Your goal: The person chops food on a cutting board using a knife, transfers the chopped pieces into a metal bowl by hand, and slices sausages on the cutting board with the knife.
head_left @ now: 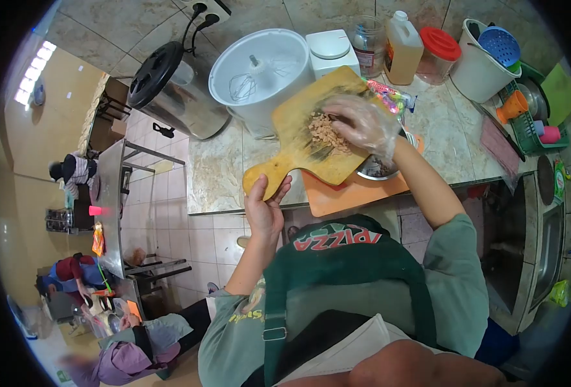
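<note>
A worn yellow wooden cutting board is lifted above the counter. My left hand is closed around its handle. On the board lies a pile of small chopped light-brown pieces; what food they are I cannot tell. My right hand, in a clear plastic glove, rests over the board with its fingers stretched out and touching the pile. Partly hidden below the board and my right wrist is a metal bowl with dark contents. Beneath the bowl an orange cutting board lies at the counter's front edge.
On the counter stand a steel kettle-like container, a white tub with a whisk, a white scale, jars and an oil-coloured jug. Right are a white bucket, a knife and a dish rack. Other people work at left.
</note>
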A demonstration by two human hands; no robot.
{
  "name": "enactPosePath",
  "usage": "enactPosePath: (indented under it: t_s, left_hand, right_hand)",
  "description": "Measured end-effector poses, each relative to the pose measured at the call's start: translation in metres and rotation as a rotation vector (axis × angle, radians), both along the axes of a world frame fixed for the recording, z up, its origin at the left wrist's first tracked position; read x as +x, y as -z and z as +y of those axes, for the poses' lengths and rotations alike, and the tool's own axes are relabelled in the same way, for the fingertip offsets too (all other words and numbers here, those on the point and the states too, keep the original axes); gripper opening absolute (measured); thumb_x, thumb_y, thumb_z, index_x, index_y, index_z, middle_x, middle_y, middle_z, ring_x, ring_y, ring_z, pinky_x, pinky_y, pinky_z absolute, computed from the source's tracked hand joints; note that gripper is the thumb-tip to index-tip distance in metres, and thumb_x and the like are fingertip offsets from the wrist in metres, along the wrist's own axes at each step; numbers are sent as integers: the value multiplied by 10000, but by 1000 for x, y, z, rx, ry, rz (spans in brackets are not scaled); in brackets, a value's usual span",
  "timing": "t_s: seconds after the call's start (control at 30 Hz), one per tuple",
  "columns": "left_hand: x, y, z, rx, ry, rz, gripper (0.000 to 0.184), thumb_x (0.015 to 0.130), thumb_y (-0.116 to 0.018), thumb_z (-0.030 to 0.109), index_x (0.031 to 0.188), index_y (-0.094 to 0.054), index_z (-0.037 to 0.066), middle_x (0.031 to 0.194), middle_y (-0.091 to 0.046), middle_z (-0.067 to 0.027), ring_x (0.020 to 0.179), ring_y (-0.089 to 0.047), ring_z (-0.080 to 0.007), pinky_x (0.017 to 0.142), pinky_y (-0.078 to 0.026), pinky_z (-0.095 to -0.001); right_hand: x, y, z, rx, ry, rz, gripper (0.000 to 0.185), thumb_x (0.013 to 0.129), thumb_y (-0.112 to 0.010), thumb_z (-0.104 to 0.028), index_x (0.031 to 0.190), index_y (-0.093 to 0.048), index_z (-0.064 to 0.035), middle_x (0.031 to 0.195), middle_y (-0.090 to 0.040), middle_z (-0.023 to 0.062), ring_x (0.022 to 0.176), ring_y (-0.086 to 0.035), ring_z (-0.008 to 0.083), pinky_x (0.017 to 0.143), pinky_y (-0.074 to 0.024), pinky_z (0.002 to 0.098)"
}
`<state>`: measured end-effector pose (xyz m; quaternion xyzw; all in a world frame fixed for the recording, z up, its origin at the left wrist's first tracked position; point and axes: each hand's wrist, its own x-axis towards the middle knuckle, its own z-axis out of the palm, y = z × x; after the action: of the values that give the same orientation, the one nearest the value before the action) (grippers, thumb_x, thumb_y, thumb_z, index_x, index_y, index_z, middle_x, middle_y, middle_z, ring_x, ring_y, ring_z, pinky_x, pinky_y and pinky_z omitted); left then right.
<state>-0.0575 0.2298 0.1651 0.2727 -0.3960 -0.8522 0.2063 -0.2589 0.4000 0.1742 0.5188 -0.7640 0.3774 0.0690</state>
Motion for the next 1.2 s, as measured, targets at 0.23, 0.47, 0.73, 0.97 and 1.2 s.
enactPosePath:
  t_s: [0.23, 0.47, 0.73, 0.97, 1.2]
  left_hand:
    - [3, 2, 8, 34, -16, -1, 306, 860, -498, 178, 1062, -492, -52, 958, -605, -164, 805, -625, -273, 684, -522, -318]
    - [7, 7, 8, 3, -34, 15, 316, 851, -518, 182, 1060, -489, -54, 956, -602, -173, 801, -627, -278, 693, -523, -322]
    - [12, 1, 10, -147, -51, -22, 327, 868, -487, 196, 1071, -490, -60, 970, -600, -163, 811, -624, -283, 696, -525, -319]
    - [8, -1, 18, -113, -55, 5, 311, 851, -512, 165, 1060, -476, -61, 961, -596, -178, 812, -626, -288, 711, -521, -334]
    - [8, -2, 13, -157, -52, 10, 318, 848, -510, 171, 1061, -475, -63, 957, -599, -178, 806, -627, -285, 705, -520, -335]
  right_hand:
    - [22, 10, -21, 53, -130, 123, 304, 759, -595, -159, 1045, -563, -61, 1088, -551, 133, 1060, -501, 298, 906, -413, 382]
    - [14, 58, 25, -39, -45, 276, 192, 672, -655, -48, 853, -595, -57, 944, -590, 110, 943, -564, 287, 823, -462, 370]
    - [-5, 57, 52, 252, 273, 121, 166, 699, -626, -52, 860, -587, -37, 928, -593, 125, 945, -554, 308, 817, -451, 375]
    - [25, 36, 1, -68, 64, 188, 266, 750, -610, -90, 1008, -590, -26, 1049, -579, 146, 1025, -533, 312, 893, -424, 378]
    - [3, 63, 64, 328, 85, 220, 263, 748, -582, -53, 1010, -592, -31, 1010, -593, 144, 983, -559, 296, 848, -454, 373]
